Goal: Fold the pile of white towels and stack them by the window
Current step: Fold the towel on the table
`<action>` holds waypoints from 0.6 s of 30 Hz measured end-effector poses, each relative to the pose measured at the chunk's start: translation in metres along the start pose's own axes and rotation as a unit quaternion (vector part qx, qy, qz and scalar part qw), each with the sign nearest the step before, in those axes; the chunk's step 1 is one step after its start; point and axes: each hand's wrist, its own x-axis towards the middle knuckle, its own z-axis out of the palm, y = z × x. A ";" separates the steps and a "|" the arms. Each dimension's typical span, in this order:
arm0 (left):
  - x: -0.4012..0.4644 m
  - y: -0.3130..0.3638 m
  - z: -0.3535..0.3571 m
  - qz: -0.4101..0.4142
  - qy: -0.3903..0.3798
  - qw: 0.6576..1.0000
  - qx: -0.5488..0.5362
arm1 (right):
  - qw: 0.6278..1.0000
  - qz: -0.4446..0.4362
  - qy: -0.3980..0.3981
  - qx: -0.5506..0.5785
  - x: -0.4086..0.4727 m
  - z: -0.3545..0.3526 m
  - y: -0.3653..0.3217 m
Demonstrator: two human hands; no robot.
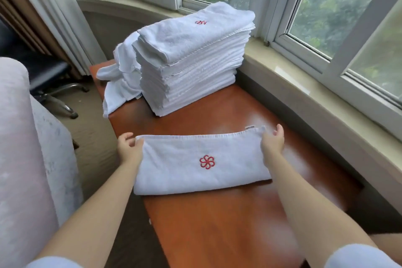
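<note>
Holding the folded terry towel [195,165] flat across the table [217,224], I pinch its short ends: left hand [130,148] at the left edge, right hand [272,142] toward the window-side edge. Bare glossy wood separates it from the far-end stack [191,61].

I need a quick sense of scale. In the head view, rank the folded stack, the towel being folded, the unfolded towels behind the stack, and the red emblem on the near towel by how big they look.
1. Folded stack.
2. Towel being folded; close to the stack, and nearer the camera, so unsure.
3. Unfolded towels, partly hidden.
4. Red emblem.
</note>
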 end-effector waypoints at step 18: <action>-0.017 -0.020 -0.028 -0.212 -0.238 0.946 0.059 | 0.952 0.105 -0.226 -0.178 -0.055 0.002 0.011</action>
